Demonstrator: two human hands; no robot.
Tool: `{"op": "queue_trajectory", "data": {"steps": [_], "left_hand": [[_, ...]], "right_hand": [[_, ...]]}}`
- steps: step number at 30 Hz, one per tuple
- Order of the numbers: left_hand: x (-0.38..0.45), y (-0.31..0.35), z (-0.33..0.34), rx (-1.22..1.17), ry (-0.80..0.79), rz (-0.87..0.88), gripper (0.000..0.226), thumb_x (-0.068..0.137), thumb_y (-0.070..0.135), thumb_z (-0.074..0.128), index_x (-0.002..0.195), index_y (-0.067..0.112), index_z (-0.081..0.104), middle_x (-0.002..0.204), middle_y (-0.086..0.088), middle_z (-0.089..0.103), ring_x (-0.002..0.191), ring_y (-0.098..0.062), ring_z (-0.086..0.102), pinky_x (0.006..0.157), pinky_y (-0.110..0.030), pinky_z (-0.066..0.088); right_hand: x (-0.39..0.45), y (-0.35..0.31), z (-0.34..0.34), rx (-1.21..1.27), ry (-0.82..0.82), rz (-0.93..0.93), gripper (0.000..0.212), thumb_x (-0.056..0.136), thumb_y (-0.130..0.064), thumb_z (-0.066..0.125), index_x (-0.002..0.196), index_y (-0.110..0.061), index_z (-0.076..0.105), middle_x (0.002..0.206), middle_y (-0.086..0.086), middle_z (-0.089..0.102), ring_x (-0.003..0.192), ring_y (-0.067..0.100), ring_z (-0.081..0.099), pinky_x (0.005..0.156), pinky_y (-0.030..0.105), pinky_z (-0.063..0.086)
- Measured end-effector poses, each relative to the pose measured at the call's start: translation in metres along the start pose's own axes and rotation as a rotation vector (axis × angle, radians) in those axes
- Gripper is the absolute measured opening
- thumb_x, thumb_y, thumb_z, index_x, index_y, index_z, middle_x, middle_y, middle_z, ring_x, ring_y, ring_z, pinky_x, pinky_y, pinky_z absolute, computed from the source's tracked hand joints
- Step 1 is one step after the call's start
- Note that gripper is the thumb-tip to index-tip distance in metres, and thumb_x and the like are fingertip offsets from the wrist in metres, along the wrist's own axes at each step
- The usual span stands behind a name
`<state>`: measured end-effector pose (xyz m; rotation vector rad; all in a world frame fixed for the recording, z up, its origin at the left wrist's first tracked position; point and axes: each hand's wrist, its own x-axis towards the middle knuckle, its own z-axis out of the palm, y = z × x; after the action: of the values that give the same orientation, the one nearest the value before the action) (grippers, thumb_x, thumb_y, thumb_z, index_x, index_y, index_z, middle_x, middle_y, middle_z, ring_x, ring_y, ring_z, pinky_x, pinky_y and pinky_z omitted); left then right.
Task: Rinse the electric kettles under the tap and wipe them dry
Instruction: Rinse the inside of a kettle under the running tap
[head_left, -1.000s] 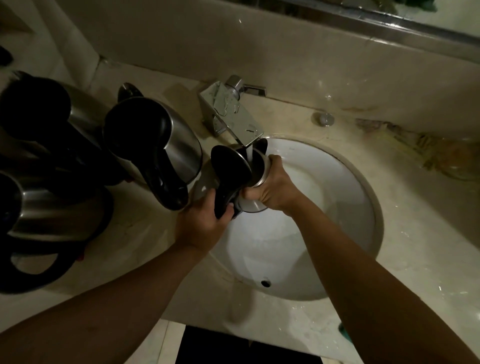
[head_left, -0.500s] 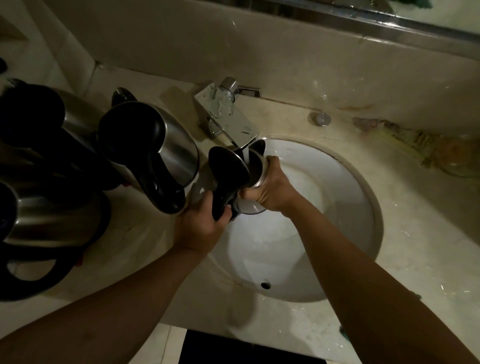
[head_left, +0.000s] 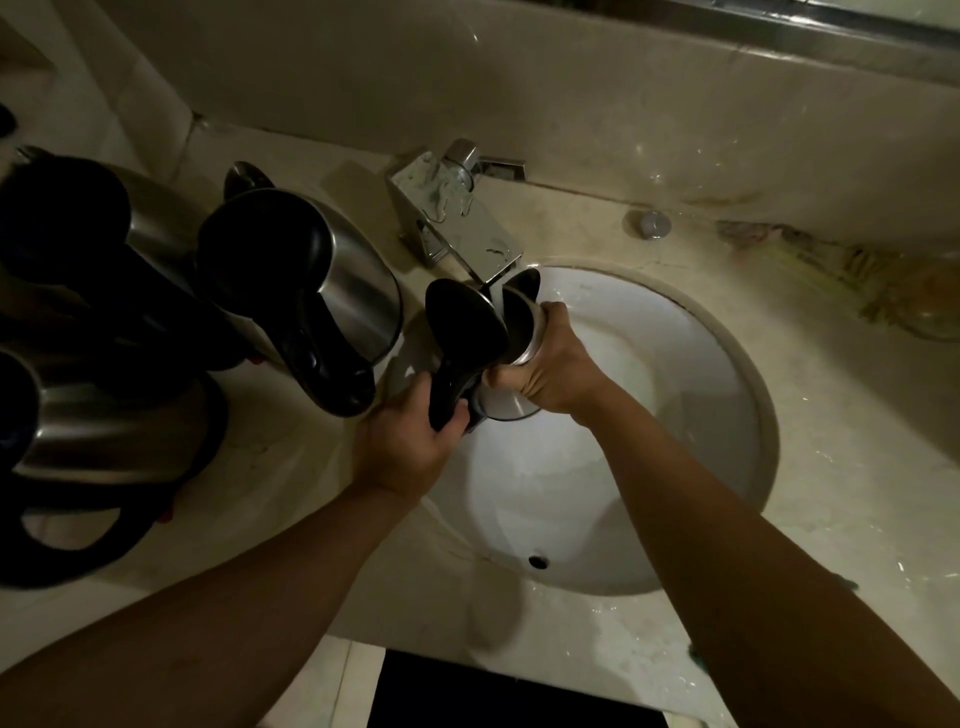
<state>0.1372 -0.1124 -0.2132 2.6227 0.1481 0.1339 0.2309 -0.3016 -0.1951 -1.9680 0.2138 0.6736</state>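
Note:
A small steel electric kettle (head_left: 511, 325) with a raised black lid hangs over the white sink basin (head_left: 691, 384), its mouth right under the chrome tap (head_left: 457, 228). A thin stream of water runs from the spout into it. My left hand (head_left: 405, 447) grips the kettle's black handle. My right hand (head_left: 545, 366) wraps around the steel body from the right side. The kettle's base is partly hidden by my right hand.
Three more steel kettles with black lids and handles crowd the counter at left: one next to the tap (head_left: 311, 296), one behind it (head_left: 78, 228), one at the front left (head_left: 93, 447). A round chrome button (head_left: 653, 223) sits behind the basin. A dark opening lies below the counter edge.
Nothing has visibly moved apart from a slight shift of the camera; both hands keep holding the kettle under the running tap.

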Motion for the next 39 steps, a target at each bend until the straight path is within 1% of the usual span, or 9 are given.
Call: {"op": "queue_trajectory", "data": {"steps": [3, 9, 12, 15, 19, 24, 29, 33, 39], "left_hand": [[0.0001, 0.0017, -0.0009, 0.009, -0.007, 0.007, 0.036, 0.081, 0.036, 0.079, 0.105, 0.013, 0.065, 0.071, -0.010, 0.069, 0.061, -0.032, 0.067, 0.055, -0.024, 0.041], [0.0005, 0.0008, 0.0005, -0.007, -0.019, -0.016, 0.045, 0.084, 0.047, 0.064, 0.112, 0.013, 0.065, 0.081, -0.014, 0.071, 0.069, -0.036, 0.068, 0.057, -0.034, 0.052], [0.0008, 0.0013, -0.0004, -0.005, -0.028, -0.023, 0.044, 0.083, 0.044, 0.069, 0.113, 0.012, 0.065, 0.085, -0.015, 0.072, 0.073, -0.037, 0.069, 0.059, -0.034, 0.052], [0.0002, 0.0028, -0.0012, 0.007, -0.022, -0.002, 0.041, 0.081, 0.036, 0.079, 0.110, 0.010, 0.066, 0.082, -0.015, 0.072, 0.069, -0.034, 0.069, 0.059, -0.028, 0.048], [0.0012, 0.0001, -0.0009, -0.024, 0.023, 0.064, 0.048, 0.081, 0.040, 0.074, 0.119, 0.013, 0.062, 0.088, -0.017, 0.074, 0.074, -0.035, 0.071, 0.060, -0.033, 0.055], [0.0015, 0.0048, -0.0050, -0.016, 0.043, 0.078, 0.043, 0.081, 0.051, 0.058, 0.112, 0.023, 0.050, 0.077, -0.016, 0.072, 0.062, -0.035, 0.069, 0.052, -0.032, 0.052], [0.0022, 0.0049, -0.0063, -0.035, 0.048, 0.073, 0.042, 0.080, 0.050, 0.060, 0.112, 0.022, 0.052, 0.075, -0.015, 0.072, 0.061, -0.034, 0.069, 0.052, -0.030, 0.051], [0.0019, 0.0070, -0.0081, -0.020, 0.045, 0.082, 0.043, 0.080, 0.050, 0.057, 0.112, 0.023, 0.049, 0.071, -0.014, 0.072, 0.058, -0.033, 0.068, 0.050, -0.029, 0.050], [0.0013, 0.0047, -0.0051, 0.026, 0.027, 0.051, 0.052, 0.080, 0.050, 0.058, 0.110, 0.008, 0.067, 0.073, -0.015, 0.072, 0.060, -0.034, 0.069, 0.052, -0.031, 0.051]], "right_hand": [[-0.0009, 0.0003, -0.0004, 0.003, 0.000, 0.002, 0.095, 0.069, -0.028, 0.096, 0.139, -0.015, 0.033, 0.120, -0.004, 0.054, 0.112, 0.018, 0.056, 0.092, 0.037, 0.052], [-0.0009, -0.0017, 0.0010, 0.005, 0.005, 0.004, 0.097, 0.066, -0.032, 0.095, 0.139, -0.016, 0.033, 0.125, 0.002, 0.056, 0.116, 0.024, 0.057, 0.093, 0.040, 0.054], [-0.0023, -0.0047, 0.0009, 0.002, 0.003, 0.004, 0.102, 0.059, -0.040, 0.092, 0.140, -0.016, 0.034, 0.125, 0.002, 0.056, 0.116, 0.025, 0.058, 0.093, 0.041, 0.054], [-0.0039, -0.0062, 0.0000, -0.013, -0.004, 0.011, 0.104, 0.058, -0.043, 0.091, 0.140, -0.017, 0.033, 0.125, 0.002, 0.054, 0.117, 0.026, 0.056, 0.096, 0.044, 0.055], [-0.0026, -0.0079, -0.0018, -0.021, 0.003, 0.032, 0.107, 0.053, -0.046, 0.088, 0.140, -0.018, 0.032, 0.128, 0.004, 0.056, 0.117, 0.026, 0.058, 0.100, 0.048, 0.055], [-0.0042, -0.0079, -0.0014, -0.016, -0.004, 0.041, 0.108, 0.051, -0.045, 0.086, 0.140, -0.018, 0.032, 0.127, 0.004, 0.056, 0.116, 0.025, 0.058, 0.098, 0.045, 0.055], [-0.0022, -0.0051, -0.0007, -0.013, -0.012, 0.026, 0.102, 0.061, -0.037, 0.094, 0.140, -0.018, 0.032, 0.126, 0.004, 0.055, 0.117, 0.025, 0.057, 0.095, 0.041, 0.055], [-0.0035, -0.0039, -0.0005, -0.029, 0.002, 0.006, 0.105, 0.056, -0.043, 0.090, 0.140, -0.018, 0.032, 0.128, 0.005, 0.055, 0.118, 0.026, 0.056, 0.098, 0.044, 0.055], [0.0010, -0.0026, -0.0014, -0.034, -0.005, 0.009, 0.099, 0.064, -0.037, 0.094, 0.140, -0.019, 0.032, 0.127, 0.005, 0.056, 0.116, 0.026, 0.057, 0.094, 0.040, 0.054]]}}
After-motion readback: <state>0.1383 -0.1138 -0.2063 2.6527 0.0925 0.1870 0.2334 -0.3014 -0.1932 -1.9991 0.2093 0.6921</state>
